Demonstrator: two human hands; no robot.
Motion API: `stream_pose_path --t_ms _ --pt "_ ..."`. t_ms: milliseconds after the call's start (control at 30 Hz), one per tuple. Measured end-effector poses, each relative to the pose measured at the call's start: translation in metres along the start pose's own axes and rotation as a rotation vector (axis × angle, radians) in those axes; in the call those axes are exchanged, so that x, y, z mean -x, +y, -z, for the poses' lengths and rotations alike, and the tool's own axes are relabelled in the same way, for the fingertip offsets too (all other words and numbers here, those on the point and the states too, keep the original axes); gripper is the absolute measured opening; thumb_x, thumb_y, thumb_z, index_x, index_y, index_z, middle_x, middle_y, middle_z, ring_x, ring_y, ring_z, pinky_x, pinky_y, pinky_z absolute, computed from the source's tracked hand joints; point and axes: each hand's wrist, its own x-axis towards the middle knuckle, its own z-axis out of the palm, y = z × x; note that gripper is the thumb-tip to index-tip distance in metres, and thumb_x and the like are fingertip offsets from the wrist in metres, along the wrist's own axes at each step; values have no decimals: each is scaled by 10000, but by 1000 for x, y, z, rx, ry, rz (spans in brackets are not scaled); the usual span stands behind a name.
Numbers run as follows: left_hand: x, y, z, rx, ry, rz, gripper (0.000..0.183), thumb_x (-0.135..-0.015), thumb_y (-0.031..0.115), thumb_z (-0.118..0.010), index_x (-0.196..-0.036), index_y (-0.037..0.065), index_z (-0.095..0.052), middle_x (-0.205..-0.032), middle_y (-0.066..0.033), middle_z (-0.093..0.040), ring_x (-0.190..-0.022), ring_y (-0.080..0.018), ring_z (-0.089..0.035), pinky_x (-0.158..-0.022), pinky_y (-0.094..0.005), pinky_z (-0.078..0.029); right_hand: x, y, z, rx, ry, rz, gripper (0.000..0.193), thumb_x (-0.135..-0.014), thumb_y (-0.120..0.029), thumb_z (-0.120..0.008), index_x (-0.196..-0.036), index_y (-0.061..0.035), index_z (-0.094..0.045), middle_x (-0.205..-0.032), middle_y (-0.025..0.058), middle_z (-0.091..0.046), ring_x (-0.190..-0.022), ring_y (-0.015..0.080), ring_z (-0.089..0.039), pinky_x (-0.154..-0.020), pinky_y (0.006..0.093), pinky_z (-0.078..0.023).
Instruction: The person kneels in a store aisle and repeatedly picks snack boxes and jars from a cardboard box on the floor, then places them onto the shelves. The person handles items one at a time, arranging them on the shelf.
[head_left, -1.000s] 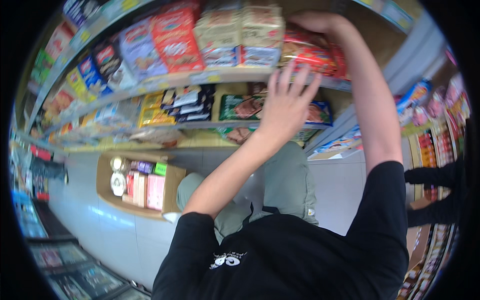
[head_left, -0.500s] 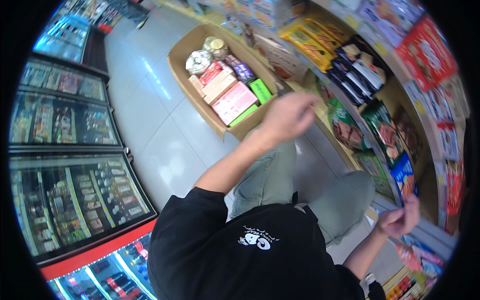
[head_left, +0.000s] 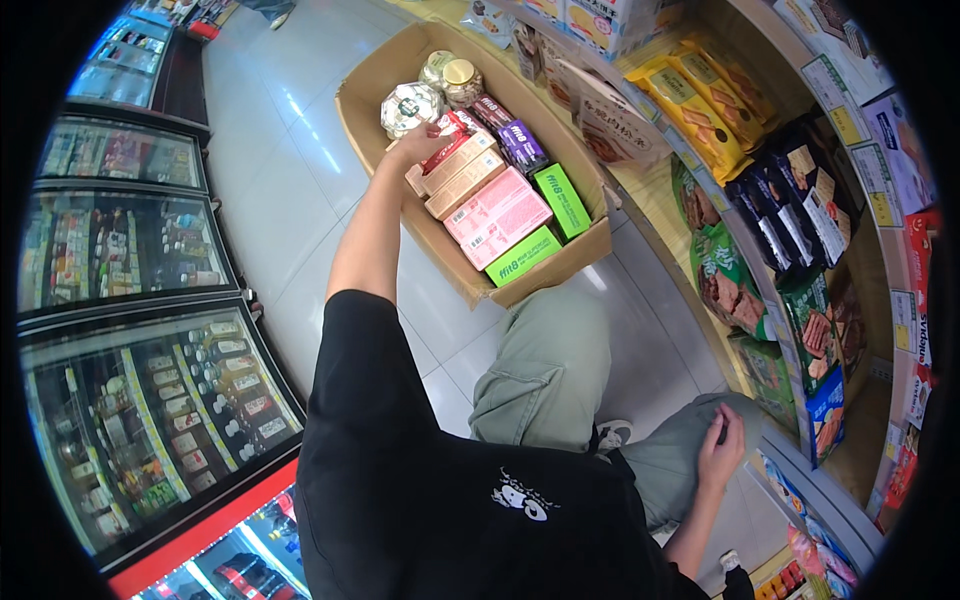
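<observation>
My left hand [head_left: 416,146] reaches into a long cardboard box [head_left: 462,272] on the floor, its fingers closed at the left edge of a red package [head_left: 447,142]. Around that package are a round clear-wrapped pack [head_left: 411,108], a jar with a gold lid [head_left: 461,80], tan boxes [head_left: 465,176], a pink box [head_left: 498,213], a purple box [head_left: 521,146] and green boxes [head_left: 563,199]. My right hand [head_left: 722,452] is by my right knee, its fingers loosely bent and a gap showing beside the thumb. Nothing is visible in it.
Snack shelves stand along the right, with yellow packs [head_left: 690,112], dark blue packs [head_left: 790,215] and green bags [head_left: 727,280]. Glass-door coolers [head_left: 150,400] line the left, across a tiled floor [head_left: 300,150]. My bent knees are just short of the box.
My left hand has swung left and away from the shelf side, down to the red package in the box. My right hand has drawn back from the shelf to my knee.
</observation>
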Motion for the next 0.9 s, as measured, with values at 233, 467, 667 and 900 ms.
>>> stream_pose_path --t_ms 233,467,667,900 --pt "-29 -16 -3 73 -287 -38 836 -838 514 -882 -1481 70 -588 -1331 -124 -684 -1215 -230 -648 -1042 -377 -527 22 -15 11 94 24 -93 191 -1008 -15 -600 -1161 20 -709 -1028 176 -726 -895 329 -707 -828 408 -567" --pt "-37 11 24 -374 -335 -532 694 -937 274 -780 -1581 246 -522 -1434 -170 -560 -1345 -341 -549 -1135 -433 -493 38 -30 12 121 41 -132 176 -1001 -1 -606 -1141 29 -709 -1021 184 -725 -899 345 -705 -831 419 -564" --pt "-42 14 19 -460 -295 -647 647 -842 151 -806 -1460 195 -618 -1400 -202 -546 -1324 -404 -546 -1146 -455 -482 51 -39 15 160 55 -140 169 -1002 4 -610 -1137 26 -708 -1024 190 -729 -922 364 -707 -849 427 -566" --pt "-16 9 15 -153 -70 -482 765 -814 165 -837 -1529 152 -565 -1282 -262 -654 -1232 -412 -635 -1076 -455 -515 57 -34 23 178 98 -177 159 -1011 -22 -615 -1132 18 -710 -1025 185 -733 -941 373 -711 -860 435 -568"
